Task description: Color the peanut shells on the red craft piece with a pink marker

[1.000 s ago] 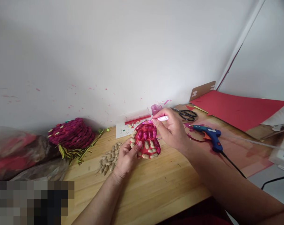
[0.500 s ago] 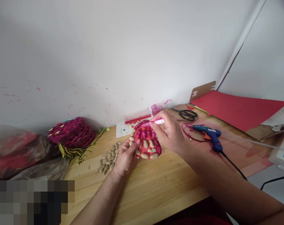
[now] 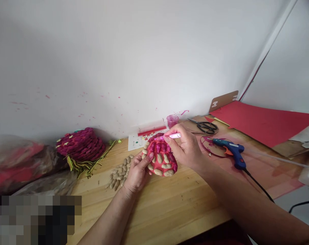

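My left hand (image 3: 139,169) grips the left edge of a red peanut-covered piece (image 3: 159,166), thumb on its face. Its upper and right peanuts are painted magenta, while those at the left and bottom keep their natural tan. In my right hand (image 3: 183,144) is a paintbrush with a white-pink handle (image 3: 175,135), pinched between thumb and fingers. The brush's pink tip lies at the upper peanuts of the piece. Loose peanuts (image 3: 120,173) are heaped on the wooden table (image 3: 159,204) beside my left hand.
A pink paint cup (image 3: 172,120) stands by the wall. Scissors (image 3: 207,127) and a blue glue gun (image 3: 233,153), its cord trailing, lie to the right, near a red sheet (image 3: 269,119). At left are stacked magenta pieces (image 3: 80,144) and plastic bags (image 3: 21,163).
The brush tip has shifted slightly along the upper peanuts. My view has turned a little, so the whole scene sits somewhat further right and lower. Both hands keep their hold.
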The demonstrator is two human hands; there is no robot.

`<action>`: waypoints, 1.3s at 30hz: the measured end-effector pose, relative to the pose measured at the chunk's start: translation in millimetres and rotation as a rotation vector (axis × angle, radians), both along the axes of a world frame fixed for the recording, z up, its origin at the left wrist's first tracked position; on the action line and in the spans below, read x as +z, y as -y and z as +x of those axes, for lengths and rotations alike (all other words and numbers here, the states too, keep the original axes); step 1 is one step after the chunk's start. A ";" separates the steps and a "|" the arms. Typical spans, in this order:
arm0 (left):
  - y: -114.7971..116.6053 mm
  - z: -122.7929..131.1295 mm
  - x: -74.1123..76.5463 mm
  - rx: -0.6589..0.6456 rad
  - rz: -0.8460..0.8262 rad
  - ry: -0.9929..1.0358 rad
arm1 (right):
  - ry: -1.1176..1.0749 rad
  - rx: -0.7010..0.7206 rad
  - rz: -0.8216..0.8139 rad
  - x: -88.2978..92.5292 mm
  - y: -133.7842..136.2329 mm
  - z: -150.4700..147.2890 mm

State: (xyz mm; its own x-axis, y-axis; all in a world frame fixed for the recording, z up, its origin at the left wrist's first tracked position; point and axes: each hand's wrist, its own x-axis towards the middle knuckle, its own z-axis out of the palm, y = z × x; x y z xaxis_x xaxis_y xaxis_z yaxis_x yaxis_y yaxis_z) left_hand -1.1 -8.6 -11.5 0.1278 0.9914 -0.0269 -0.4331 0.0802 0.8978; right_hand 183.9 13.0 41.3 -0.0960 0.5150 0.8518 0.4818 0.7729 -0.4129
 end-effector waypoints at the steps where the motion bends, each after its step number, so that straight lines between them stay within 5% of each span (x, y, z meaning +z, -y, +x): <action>1: -0.1 0.1 0.5 0.000 -0.001 0.001 | 0.002 0.007 -0.002 0.2 0.1 0.3; 39: -2.2 0.7 -7.5 -0.038 0.043 -0.065 | 0.073 -0.103 -0.003 1.1 -4.0 6.8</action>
State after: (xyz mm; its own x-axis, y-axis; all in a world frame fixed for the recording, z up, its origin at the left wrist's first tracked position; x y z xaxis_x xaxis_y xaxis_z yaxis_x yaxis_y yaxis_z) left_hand -0.5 -6.4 -19.0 0.1647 0.9863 0.0063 -0.3715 0.0561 0.9267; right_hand 190.7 17.0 42.4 -0.1042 0.5275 0.8431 0.5874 0.7168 -0.3758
